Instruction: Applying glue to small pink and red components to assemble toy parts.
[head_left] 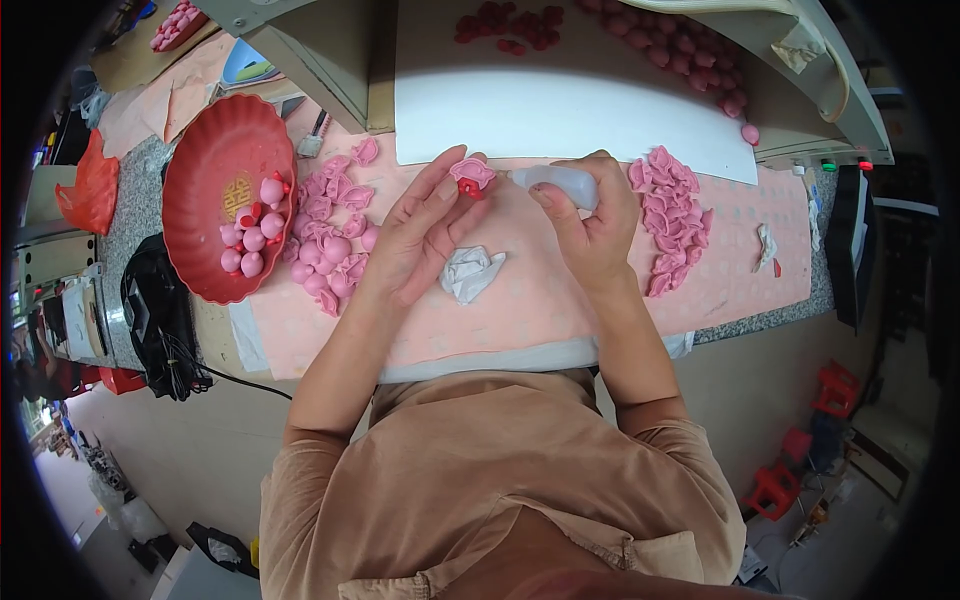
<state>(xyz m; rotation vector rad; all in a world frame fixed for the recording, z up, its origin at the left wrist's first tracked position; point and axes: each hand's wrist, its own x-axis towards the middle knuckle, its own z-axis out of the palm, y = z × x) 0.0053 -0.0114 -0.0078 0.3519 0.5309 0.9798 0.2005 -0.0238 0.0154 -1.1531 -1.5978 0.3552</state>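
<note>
Pinched in the fingertips of my left hand (425, 225) is a small pink piece with a red part (472, 178). My right hand (598, 225) is closed around a translucent squeeze bottle (570, 184), its narrow nozzle pointing left at the pink and red piece. Whether the nozzle touches it I cannot tell. A crumpled white tissue (472, 273) lies on the cloth between my forearms. Beside my left hand spreads a pile of pink shell-like pieces and round pink balls (325, 250). Right of my right hand lies another heap of pink pieces (675, 215).
A red scalloped bowl (205, 145) with several pink balls stands at the left. Behind my hands, a white sheet (560, 110) lies inside a box-like booth, with red pieces (510, 25) and pink balls (690, 60) at its back. A black bag (155, 300) hangs at the left edge.
</note>
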